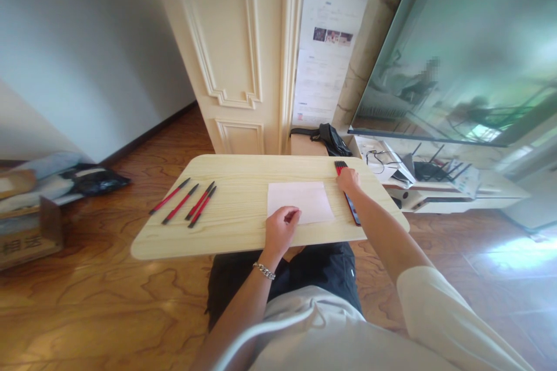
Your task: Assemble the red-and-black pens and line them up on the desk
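Pointing black ends [340,163] away, bunched red pens [339,170], long axes front-to-back

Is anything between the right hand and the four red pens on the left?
A pale paper lies flat between the right hand and the four red pens, probably no obstacle; the left hand is at the paper's near side.

The left hand [282,229], fingers curled, is over the near edge of a pale sheet of paper [307,197] on the wooden surface [239,171]. The right hand [349,179] is at a row of red-and-black pens [340,166] near the far right corner. Four similar loose pens [202,207] lie slanted at the left.
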{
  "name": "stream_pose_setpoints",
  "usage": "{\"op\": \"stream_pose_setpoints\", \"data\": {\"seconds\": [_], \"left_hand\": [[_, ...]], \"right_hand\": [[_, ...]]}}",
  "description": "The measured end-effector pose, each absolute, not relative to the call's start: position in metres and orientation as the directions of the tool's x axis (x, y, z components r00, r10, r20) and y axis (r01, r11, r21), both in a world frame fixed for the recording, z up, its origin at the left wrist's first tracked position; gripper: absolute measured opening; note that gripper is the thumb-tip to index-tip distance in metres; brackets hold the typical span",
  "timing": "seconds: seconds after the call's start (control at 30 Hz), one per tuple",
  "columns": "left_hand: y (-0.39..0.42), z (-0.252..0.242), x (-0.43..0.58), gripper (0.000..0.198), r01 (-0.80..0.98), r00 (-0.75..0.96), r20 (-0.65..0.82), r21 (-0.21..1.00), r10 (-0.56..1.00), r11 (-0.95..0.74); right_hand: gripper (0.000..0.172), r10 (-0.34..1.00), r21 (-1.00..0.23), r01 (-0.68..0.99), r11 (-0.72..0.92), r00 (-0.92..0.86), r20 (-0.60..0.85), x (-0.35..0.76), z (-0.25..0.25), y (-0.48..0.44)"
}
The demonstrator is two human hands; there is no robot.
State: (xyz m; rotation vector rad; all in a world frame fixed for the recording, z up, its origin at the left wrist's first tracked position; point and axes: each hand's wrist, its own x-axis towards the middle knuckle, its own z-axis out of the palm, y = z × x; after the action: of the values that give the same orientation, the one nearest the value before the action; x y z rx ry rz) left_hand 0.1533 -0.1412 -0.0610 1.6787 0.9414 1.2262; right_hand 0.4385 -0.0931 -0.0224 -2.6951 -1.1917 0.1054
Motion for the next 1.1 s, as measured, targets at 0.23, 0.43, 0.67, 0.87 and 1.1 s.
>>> {"op": "stream_pose_setpoints", "data": {"seconds": [0.23,0.43,0.67,0.87,1.1], "left_hand": [[-0.142,-0.059,0.153,0.011,0.081,0.234,0.329,0.931,0.915,-0.356],[-0.142,-0.060,0.153,0.010,0.070,0.220,0.348,0.926,0.911,-0.371],[-0.146,-0.058,0.148,0.012,0.097,0.171,0.407,0.899,0.897,-0.427],[-0.121,-0.056,0.095,0.015,0.320,0.097,0.467,0.822,0.879,-0.472],[-0.073,-0.044,-0.007,0.017,0.874,-0.049,0.392,0.462,0.919,-0.150]], "right_hand": [[0.035,0.720,-0.222,0.708,-0.670,0.693,0.035,0.438,-0.025,-0.092],[0.036,0.715,-0.245,0.707,-0.663,0.695,0.072,0.435,-0.016,-0.096],[0.032,0.903,-0.378,0.904,-0.198,0.318,0.289,0.355,-0.040,-0.131],[0.026,0.919,-0.402,0.915,-0.010,0.167,0.358,0.308,-0.076,-0.152],[0.027,0.915,-0.386,0.922,0.002,0.154,0.374,0.311,-0.081,-0.151]]}}
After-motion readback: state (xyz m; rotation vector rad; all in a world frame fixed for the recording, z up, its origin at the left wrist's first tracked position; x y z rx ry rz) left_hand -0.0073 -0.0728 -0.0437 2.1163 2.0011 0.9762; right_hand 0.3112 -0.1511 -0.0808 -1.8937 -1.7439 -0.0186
